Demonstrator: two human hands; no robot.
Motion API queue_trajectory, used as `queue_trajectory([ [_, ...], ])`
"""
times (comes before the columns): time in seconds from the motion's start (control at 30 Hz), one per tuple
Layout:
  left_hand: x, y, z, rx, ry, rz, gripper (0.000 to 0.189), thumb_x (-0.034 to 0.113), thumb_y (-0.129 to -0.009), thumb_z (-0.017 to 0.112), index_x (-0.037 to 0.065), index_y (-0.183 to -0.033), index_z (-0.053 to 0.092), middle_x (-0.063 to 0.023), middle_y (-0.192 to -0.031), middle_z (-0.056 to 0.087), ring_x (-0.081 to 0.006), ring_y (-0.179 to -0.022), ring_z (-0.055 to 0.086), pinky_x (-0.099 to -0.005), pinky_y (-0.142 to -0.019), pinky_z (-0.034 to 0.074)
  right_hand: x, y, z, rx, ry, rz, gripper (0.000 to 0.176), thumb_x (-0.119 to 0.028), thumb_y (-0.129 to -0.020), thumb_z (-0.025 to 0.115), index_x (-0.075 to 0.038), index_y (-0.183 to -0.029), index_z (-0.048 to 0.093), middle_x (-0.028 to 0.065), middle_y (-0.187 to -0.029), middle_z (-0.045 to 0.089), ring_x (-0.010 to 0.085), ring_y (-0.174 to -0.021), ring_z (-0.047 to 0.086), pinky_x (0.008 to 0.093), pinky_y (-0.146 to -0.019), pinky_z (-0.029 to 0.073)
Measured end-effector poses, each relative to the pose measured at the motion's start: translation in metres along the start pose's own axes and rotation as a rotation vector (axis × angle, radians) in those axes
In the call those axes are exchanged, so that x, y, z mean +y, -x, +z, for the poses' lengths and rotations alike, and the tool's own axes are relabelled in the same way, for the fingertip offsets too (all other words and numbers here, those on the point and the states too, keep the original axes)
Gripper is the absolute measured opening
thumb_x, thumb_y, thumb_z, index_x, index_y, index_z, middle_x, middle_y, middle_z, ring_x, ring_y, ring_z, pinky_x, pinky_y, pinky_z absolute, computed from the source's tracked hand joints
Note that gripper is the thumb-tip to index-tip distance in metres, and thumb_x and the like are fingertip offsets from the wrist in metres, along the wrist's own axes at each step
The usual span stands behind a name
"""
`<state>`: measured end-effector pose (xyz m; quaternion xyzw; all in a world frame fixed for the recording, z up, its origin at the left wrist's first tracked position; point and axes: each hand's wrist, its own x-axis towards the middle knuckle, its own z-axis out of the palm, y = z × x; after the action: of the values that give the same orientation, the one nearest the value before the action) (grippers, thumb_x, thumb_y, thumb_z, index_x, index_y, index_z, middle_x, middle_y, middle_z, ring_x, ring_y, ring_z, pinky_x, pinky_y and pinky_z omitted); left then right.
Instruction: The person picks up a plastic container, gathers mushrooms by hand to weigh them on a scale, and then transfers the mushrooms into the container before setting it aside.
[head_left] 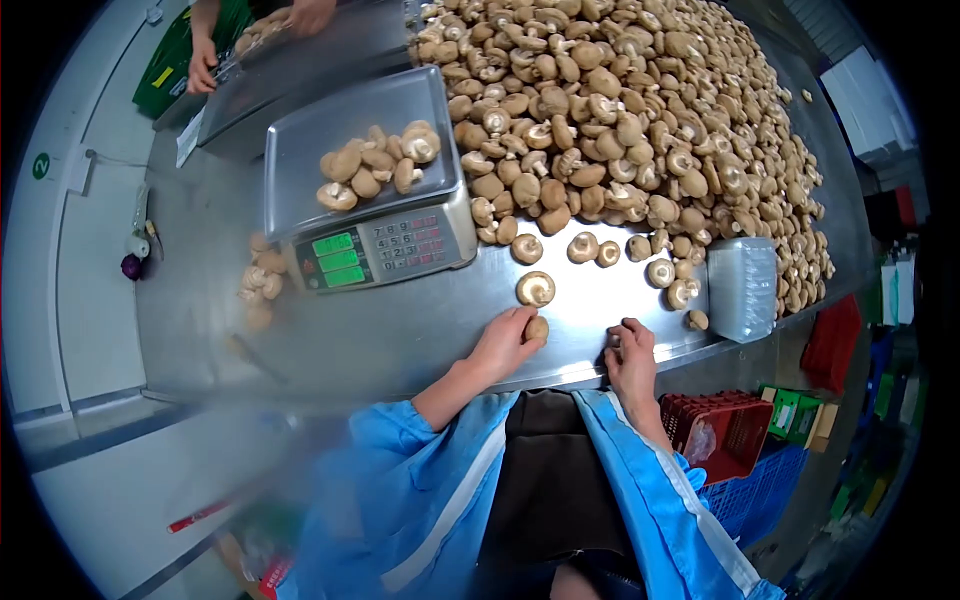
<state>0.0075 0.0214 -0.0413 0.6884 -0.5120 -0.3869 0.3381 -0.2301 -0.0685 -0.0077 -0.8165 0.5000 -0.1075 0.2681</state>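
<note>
My left hand [503, 346] is closed at the fingertips on a small brown mushroom [537, 328] low over the steel table [420, 330]. Just beyond it, a larger mushroom [536, 289] lies with its pale gilled underside up. My right hand [631, 362] rests at the table's front edge, fingers loosely bent and apart, with nothing visible in it. Several loose mushrooms [583, 247] lie between my hands and the big mushroom pile [620, 110]. On the left, a digital scale [405, 245] with lit green displays carries a group of mushrooms [366, 165] on its metal pan [300, 150].
A stack of clear plastic trays [741, 290] stands right of my right hand. Blurred mushrooms [262, 280] lie left of the scale. Another person's hand [202, 65] is at the far left near a green crate [165, 70]. Red [735, 440] and blue crates [765, 490] sit below the table's right side.
</note>
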Motion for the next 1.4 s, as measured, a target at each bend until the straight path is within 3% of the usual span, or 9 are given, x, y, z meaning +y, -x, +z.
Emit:
queue_trajectory([
  [0.17,0.007,-0.023,0.021,0.068,0.167,-0.016,0.034,-0.001,-0.084,0.069,0.001,-0.116,0.058,-0.0092,-0.098,0.064,-0.0110,-0.080,0.064,-0.0236,-0.066,0.054,0.015,-0.011,-0.009,0.005,-0.198,0.016,0.029,0.001,-0.075,0.065,-0.003,-0.105,0.065,0.0174,-0.113,0.061,0.0354,-0.106,0.058,0.0411,-0.095,0.048],
  [0.27,0.006,-0.031,0.032,0.129,0.263,0.024,0.035,-0.001,-0.086,0.067,0.001,-0.120,0.057,-0.0084,-0.101,0.064,-0.0103,-0.078,0.063,-0.0228,-0.068,0.054,-0.004,-0.033,-0.022,0.152,-0.525,0.020,0.044,-0.006,-0.080,0.070,-0.002,-0.122,0.057,0.0194,-0.121,0.060,0.0359,-0.112,0.059,0.0385,-0.097,0.047],
  [0.4,0.016,-0.035,0.029,0.215,0.410,-0.013,0.035,0.001,-0.089,0.064,0.000,-0.122,0.056,-0.0120,-0.107,0.064,-0.0113,-0.077,0.063,-0.0241,-0.067,0.053,0.006,-0.048,-0.059,0.407,-0.313,-0.181,0.052,-0.006,-0.083,0.068,-0.004,-0.133,0.053,0.0195,-0.139,0.051,0.0373,-0.132,0.046,0.0417,-0.109,0.038],
  [0.53,0.006,-0.033,0.020,0.295,0.421,-0.070,0.035,0.001,-0.091,0.061,0.001,-0.125,0.055,-0.0130,-0.108,0.066,-0.0118,-0.076,0.065,-0.0237,-0.066,0.053,0.089,-0.052,-0.109,0.730,0.140,0.060,0.067,-0.015,-0.085,0.069,0.005,-0.142,0.039,0.0253,-0.147,0.039,0.0402,-0.140,0.033,0.0449,-0.116,0.026],
  [0.63,0.012,-0.032,0.015,0.313,0.451,-0.173,0.028,0.000,-0.094,0.059,-0.002,-0.122,0.054,-0.0103,-0.103,0.065,-0.0127,-0.076,0.067,-0.0236,-0.065,0.054,0.151,-0.050,-0.135,0.625,0.350,0.240,0.083,-0.036,-0.081,0.075,0.006,-0.142,0.037,0.0265,-0.144,0.041,0.0420,-0.138,0.033,0.0464,-0.114,0.028],
  [0.73,0.013,-0.032,0.016,0.350,0.447,-0.173,0.026,0.000,-0.094,0.058,-0.002,-0.120,0.055,-0.0099,-0.102,0.065,-0.0124,-0.075,0.066,-0.0235,-0.065,0.054,0.154,-0.052,-0.159,0.463,0.107,0.232,0.086,-0.041,-0.076,0.078,0.007,-0.136,0.040,0.0256,-0.135,0.047,0.0427,-0.130,0.040,0.0466,-0.110,0.032],
  [0.9,0.012,-0.042,0.020,0.373,0.417,-0.134,0.022,0.000,-0.095,0.057,-0.002,-0.117,0.056,-0.0092,-0.101,0.064,-0.0115,-0.074,0.065,-0.0228,-0.065,0.053,0.148,-0.065,-0.160,0.531,0.300,0.093,0.091,-0.032,-0.061,0.087,0.007,-0.132,0.044,0.0242,-0.125,0.053,0.0419,-0.117,0.049,0.0468,-0.104,0.037],
  [1.13,0.025,-0.054,0.012,0.378,0.351,-0.111,0.020,0.000,-0.096,0.055,-0.003,-0.116,0.056,-0.0086,-0.101,0.064,-0.0110,-0.073,0.065,-0.0214,-0.065,0.052,0.155,-0.068,-0.159,0.529,0.336,0.158,0.096,-0.035,-0.058,0.089,0.005,-0.134,0.045,0.0255,-0.126,0.055,0.0401,-0.119,0.051,0.0466,-0.104,0.038],
  [1.4,0.010,-0.055,0.001,0.440,0.194,0.012,0.021,0.000,-0.096,0.055,-0.003,-0.117,0.056,-0.0099,-0.099,0.065,-0.0112,-0.074,0.064,-0.0221,-0.065,0.052,0.146,-0.069,-0.160,0.556,0.353,0.182,0.094,-0.036,-0.055,0.089,0.003,-0.130,0.048,0.0200,-0.110,0.060,0.0360,-0.105,0.053,0.0445,-0.096,0.041],
])
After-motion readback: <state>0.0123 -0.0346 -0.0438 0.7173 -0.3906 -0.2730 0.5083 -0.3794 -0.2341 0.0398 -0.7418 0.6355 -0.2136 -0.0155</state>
